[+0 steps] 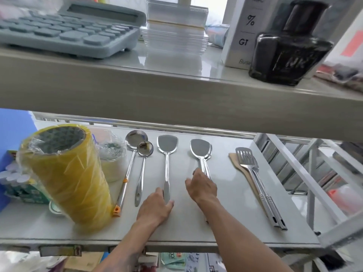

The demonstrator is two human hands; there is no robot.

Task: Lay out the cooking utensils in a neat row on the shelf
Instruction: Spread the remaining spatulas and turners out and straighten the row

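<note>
Your left hand [157, 205] rests fingers-flat on the steel spatula [167, 152] handle; your right hand [202, 188], fingers loosely curled, covers the stacked turners [201, 149]. They look stiff, light and slippery, so pinch mid-handle.

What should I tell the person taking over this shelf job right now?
Left hand rests on the handle of the single spatula; right hand touches the stacked pair of spatulas. Neither clearly grips.
Two ladles lie left, handles toward you.
Slotted turners lie angled on a wooden spatula, far right.
Left to do: separate stacks, straighten, even spacing.
</note>
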